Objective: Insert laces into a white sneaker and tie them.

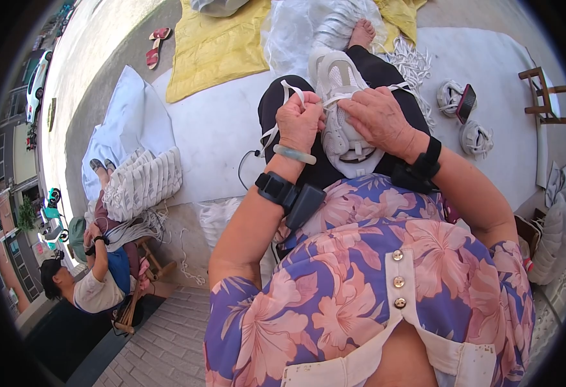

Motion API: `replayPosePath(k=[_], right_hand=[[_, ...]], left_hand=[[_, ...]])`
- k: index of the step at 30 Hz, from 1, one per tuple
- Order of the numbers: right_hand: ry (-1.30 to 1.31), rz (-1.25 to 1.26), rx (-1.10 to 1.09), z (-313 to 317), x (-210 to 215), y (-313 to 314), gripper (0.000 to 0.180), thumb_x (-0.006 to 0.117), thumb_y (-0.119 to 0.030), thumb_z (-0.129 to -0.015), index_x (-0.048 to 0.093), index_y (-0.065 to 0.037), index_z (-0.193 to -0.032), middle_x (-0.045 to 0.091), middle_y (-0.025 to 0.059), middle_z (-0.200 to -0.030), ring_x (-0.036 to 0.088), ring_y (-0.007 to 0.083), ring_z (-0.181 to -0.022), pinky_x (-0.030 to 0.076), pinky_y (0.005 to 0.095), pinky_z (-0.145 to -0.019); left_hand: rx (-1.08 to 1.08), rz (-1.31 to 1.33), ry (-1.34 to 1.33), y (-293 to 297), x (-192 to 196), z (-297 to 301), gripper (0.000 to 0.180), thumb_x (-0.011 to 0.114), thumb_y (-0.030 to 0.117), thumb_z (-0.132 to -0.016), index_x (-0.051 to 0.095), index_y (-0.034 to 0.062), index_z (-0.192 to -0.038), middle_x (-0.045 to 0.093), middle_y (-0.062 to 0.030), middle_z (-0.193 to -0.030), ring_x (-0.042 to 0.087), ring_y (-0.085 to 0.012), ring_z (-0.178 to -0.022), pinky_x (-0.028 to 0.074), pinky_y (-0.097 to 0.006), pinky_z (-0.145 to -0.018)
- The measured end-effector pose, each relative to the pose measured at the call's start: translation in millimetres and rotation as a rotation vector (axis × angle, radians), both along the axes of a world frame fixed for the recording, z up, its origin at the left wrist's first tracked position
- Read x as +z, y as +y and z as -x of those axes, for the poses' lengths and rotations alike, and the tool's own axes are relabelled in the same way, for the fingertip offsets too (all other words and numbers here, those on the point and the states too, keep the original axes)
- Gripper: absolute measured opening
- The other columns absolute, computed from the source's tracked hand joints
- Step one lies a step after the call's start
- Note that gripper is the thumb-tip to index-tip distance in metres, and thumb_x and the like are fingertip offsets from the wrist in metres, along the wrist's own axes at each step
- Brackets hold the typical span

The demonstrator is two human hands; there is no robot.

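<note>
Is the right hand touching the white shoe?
Touching. The head view shows the right hand lying flat on top of the white shoe, fingers pressed over its laces, no gap between them.

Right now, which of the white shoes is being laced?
The white shoe on the lap, under both hands; the other two white shoes lie untouched on the sheet at right.

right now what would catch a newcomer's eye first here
At centre, a white sneaker lies on the person's lap, with the left hand pinching a white lace and the right hand resting on the shoe. Behind it a yellow cloth is spread on the ground. At lower left another person sits beside a stack of white shoes.
</note>
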State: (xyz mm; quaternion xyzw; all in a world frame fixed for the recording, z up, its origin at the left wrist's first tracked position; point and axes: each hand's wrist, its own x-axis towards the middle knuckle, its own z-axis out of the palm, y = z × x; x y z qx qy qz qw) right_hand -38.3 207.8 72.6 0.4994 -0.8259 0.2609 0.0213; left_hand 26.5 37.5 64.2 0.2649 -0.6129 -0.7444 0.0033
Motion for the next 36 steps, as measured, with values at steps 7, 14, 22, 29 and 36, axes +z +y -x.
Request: replayPosePath(k=[7, 14, 22, 29, 36], right_hand=[[-0.013, 0.014, -0.011, -0.5, -0.9, -0.7, 0.028, 0.060, -0.014, -0.072, 0.056, -0.012, -0.099, 0.052, 0.0029, -0.079, 0.052, 0.0210, -0.079, 0.035, 0.0343, -0.071], [-0.037, -0.001, -0.028, -0.1, -0.1, -3.3, 0.025, 0.060, -0.014, -0.072, 0.056, -0.013, -0.097, 0.053, 0.0029, -0.079, 0.053, 0.0219, -0.079, 0.035, 0.0360, -0.072], [-0.073, 0.106, -0.009, -3.4, 3.0, -3.5, 0.012, 0.059, -0.014, -0.072, 0.058, -0.012, -0.084, 0.053, 0.0027, -0.074, 0.054, 0.0211, -0.076, 0.034, 0.0369, -0.074], [-0.067, 0.000, -0.075, -4.8, 2.1, -15.3, 0.004, 0.059, -0.014, -0.071, 0.057, -0.011, -0.070, 0.054, 0.0018, -0.069, 0.054, 0.0200, -0.073, 0.032, 0.0363, -0.073], [-0.083, -0.070, -0.090, -0.4, -1.3, -23.9, 0.006, 0.060, -0.017, -0.071, 0.059, -0.012, -0.071, 0.055, 0.0023, -0.070, 0.055, 0.0197, -0.074, 0.031, 0.0366, -0.074]], left_hand=[[-0.105, 0.167, 0.071, -0.1, -12.5, -1.4, 0.009, 0.057, 0.004, -0.075, 0.056, 0.0034, -0.084, 0.056, 0.0002, -0.063, 0.050, -0.0049, -0.051, 0.040, -0.017, -0.046], [-0.222, 0.558, 0.170, 0.7, -23.3, 8.9, 0.014, 0.060, 0.006, -0.074, 0.051, 0.0017, -0.084, 0.054, 0.0001, -0.061, 0.050, -0.0055, -0.050, 0.040, -0.018, -0.045], [-0.159, 0.697, -0.072, -3.7, 14.8, 0.2, 0.037, 0.072, 0.015, -0.065, 0.044, 0.0025, -0.086, 0.051, -0.0020, -0.059, 0.051, -0.0094, -0.052, 0.041, -0.024, -0.048], [-0.363, 1.069, 0.359, 15.0, 19.6, -19.9, 0.044, 0.067, 0.023, -0.061, 0.047, 0.0047, -0.097, 0.056, -0.0123, -0.073, 0.056, -0.0295, -0.064, 0.046, -0.035, -0.060], [-0.497, 0.922, 0.141, 6.0, 23.1, -10.0, 0.028, 0.061, 0.021, -0.063, 0.055, 0.0006, -0.081, 0.057, -0.0162, -0.066, 0.057, -0.0339, -0.063, 0.046, -0.038, -0.060]])
